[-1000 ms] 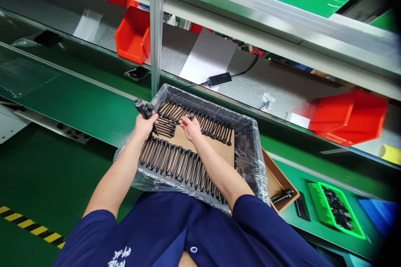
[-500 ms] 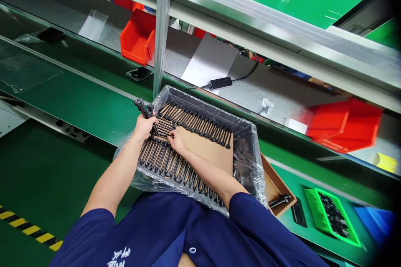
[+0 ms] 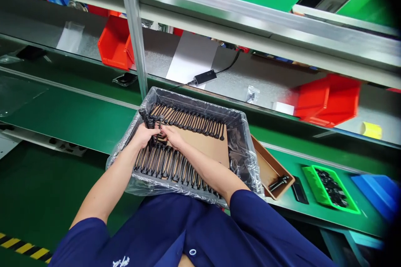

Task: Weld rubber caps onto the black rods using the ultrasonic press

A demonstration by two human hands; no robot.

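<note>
The left hand [image 3: 144, 135] is curled tight around a bundle of bolts [image 3: 146, 117], long, black and threaded, heads up. The right hand [image 3: 171, 135] touches it, fingers narrow at the shafts; whether they pinch one I cannot tell. Both work over a grey crate [image 3: 241, 133] lined with crinkled clear film, where 2 rows of bolts [image 3: 188, 119] lie on flat brown cardboard [image 3: 206, 145]. An aluminium post [image 3: 134, 41] rises just behind. A brown tray [image 3: 266, 171] sits right of the crate.
</note>
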